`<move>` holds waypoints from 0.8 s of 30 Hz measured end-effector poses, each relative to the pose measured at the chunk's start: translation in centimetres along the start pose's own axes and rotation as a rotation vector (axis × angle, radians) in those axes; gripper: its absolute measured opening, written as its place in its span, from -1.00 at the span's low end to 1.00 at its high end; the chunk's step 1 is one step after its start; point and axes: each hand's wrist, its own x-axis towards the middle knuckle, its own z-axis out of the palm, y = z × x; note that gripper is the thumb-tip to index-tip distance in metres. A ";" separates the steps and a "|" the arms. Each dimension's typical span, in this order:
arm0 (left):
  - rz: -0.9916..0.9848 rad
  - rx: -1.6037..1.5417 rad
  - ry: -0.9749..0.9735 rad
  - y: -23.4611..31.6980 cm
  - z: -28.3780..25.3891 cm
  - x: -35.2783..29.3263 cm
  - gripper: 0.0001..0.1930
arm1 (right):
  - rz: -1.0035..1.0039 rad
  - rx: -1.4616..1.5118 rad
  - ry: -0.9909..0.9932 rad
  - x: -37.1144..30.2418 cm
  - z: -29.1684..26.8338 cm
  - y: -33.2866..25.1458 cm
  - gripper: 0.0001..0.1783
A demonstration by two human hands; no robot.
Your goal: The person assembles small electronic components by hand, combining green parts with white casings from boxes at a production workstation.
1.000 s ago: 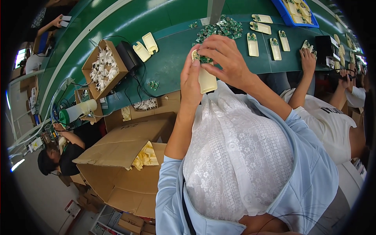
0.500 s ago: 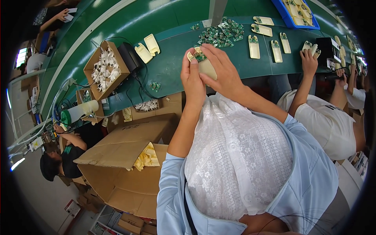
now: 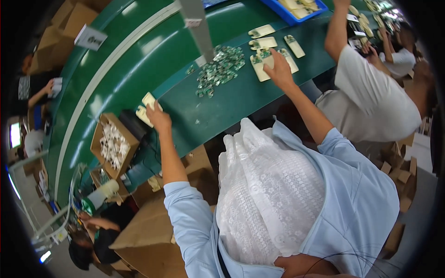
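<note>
My left hand (image 3: 159, 119) is at the left of the bench, its fingers closed on one of two cream plastic shells (image 3: 148, 99). The other shell (image 3: 143, 116) lies against it, partly behind the hand. Further right, my right hand (image 3: 280, 73) grips a cream shell with a green circuit board (image 3: 265, 54) between thumb and fingers, low over the bench. The fingers partly hide that shell. Around it lie several similar shells with small boards, among them one shell (image 3: 260, 72) just left of the thumb and another (image 3: 294, 46) beyond the hand.
A heap of green circuit boards (image 3: 221, 67) lies mid-bench beside a metal post (image 3: 197, 32). A blue tray (image 3: 301, 19) of shells stands at the back. On the left are a carton of white parts (image 3: 95, 150) and a black box (image 3: 134, 124). Co-workers sit at both sides.
My hands have parted from around the shell and board they held together. The right has carried it right to the other shells; the left has gone left to the plain shells. The view has shifted.
</note>
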 end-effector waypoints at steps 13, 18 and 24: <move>-0.113 -0.005 -0.416 10.4 -4.0 -1.7 -0.75 | 0.136 -0.114 -0.019 -1.0 -2.7 6.4 -0.30; 0.077 0.027 -0.176 9.5 -2.6 -3.7 -0.74 | 0.143 -0.195 -0.031 -2.1 0.1 5.6 -0.32; -0.178 -0.365 -0.205 10.1 -2.8 -4.8 -0.74 | 0.098 -0.293 0.036 -0.7 1.1 5.2 -0.41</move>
